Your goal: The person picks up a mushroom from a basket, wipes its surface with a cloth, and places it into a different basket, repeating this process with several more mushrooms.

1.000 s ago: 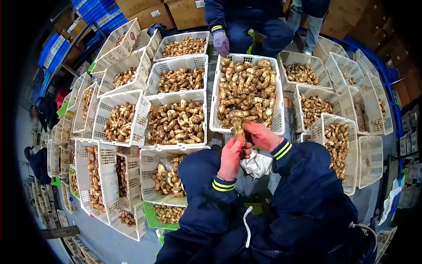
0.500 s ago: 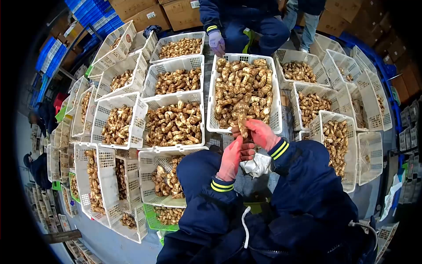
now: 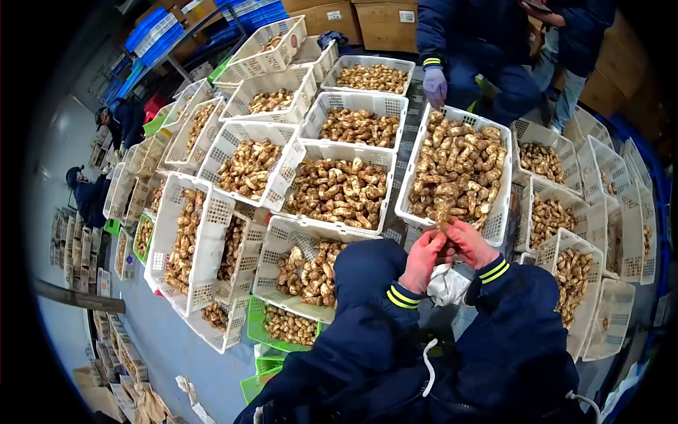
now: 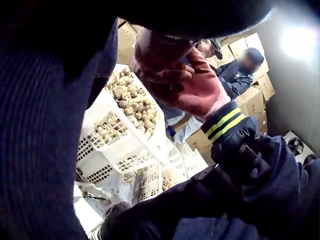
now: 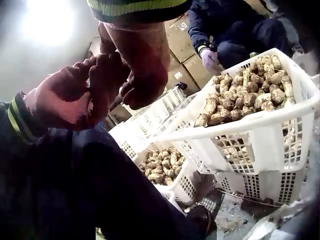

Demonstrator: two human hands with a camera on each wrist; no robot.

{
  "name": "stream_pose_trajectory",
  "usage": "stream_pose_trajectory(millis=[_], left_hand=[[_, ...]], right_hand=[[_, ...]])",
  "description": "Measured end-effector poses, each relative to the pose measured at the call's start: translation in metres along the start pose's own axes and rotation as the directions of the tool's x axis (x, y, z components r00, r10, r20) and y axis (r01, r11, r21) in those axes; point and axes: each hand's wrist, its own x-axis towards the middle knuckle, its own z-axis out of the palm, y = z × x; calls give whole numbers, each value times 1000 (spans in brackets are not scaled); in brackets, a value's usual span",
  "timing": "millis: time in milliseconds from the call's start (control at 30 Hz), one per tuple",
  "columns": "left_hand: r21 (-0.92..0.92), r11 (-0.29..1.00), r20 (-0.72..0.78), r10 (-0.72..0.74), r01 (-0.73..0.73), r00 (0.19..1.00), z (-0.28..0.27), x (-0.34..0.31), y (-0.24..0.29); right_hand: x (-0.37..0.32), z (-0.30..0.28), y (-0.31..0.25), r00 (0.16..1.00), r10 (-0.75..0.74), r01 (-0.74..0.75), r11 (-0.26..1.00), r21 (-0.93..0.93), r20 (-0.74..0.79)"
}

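Note:
In the head view, a brown-and-white mushroom [image 3: 443,206] is held at the near edge of a heaped white crate [image 3: 402,206]. My left hand [image 3: 424,260], in a reddish glove, pinches its lower end. Against it, my right hand [image 3: 470,244], gloved alike, grips the same stem from the right. More mushrooms [image 3: 459,159] fill the crate just beyond. Both wrist views show the gloved hands close together, the right one [image 5: 142,57] above the left [image 5: 65,95] in the right wrist view; fingers hide the held piece there.
White crates of mushrooms [image 3: 339,191] stand in rows on the left, others [image 3: 572,283] on the right. Across the heaped crate a seated person's purple-gloved hand [image 3: 436,86] rests near its far rim. White crumpled material [image 3: 448,284] lies below my hands.
The head view has turned left, shifting the crates and hands rightward in the picture. Both hands stay together on the mushroom, whose tilt has changed slightly.

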Motion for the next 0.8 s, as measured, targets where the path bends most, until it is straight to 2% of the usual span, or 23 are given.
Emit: stream_pose_trajectory(millis=[100,200,300,333,367,400,500,567,600,700,733,800], left_hand=[[144,990,-83,17,-5,996,4,0,3],[121,993,-1,-19,19,1000,2,2,3],[169,984,-11,-59,60,998,8,0,4],[187,980,-6,-63,63,998,7,1,5],[206,977,-9,-58,59,998,6,1,6],[187,980,-116,-53,74,992,7,1,3],[171,985,-124,-9,30,992,3,2,4],[161,987,-125,13,7,992,1,2,4],[150,989,-121,39,-20,992,0,3,3],[168,985,-111,57,-38,992,-1,3,3],[162,986,-99,51,-35,994,-1,3,3],[171,985,-107,49,-31,993,-2,3,3]], right_hand=[[1,1,7,991,-55,55,998,-2,-119],[3,-13,13,985,-85,88,996,13,-151],[9,-19,10,964,-195,203,979,31,-180],[9,-23,6,972,-174,199,967,159,-159],[7,-28,1,981,-91,132,960,247,-171],[3,-27,-3,976,-106,151,959,241,-191],[2,-33,-4,973,-135,187,937,296,-188],[2,-40,-2,992,-51,97,883,459,-112],[-4,-24,-8,975,-40,142,870,473,-219],[-8,-13,-13,965,2,130,864,486,-263],[-9,-20,-13,995,-24,68,885,462,-100],[-9,-21,-10,992,-28,80,889,451,-121]])
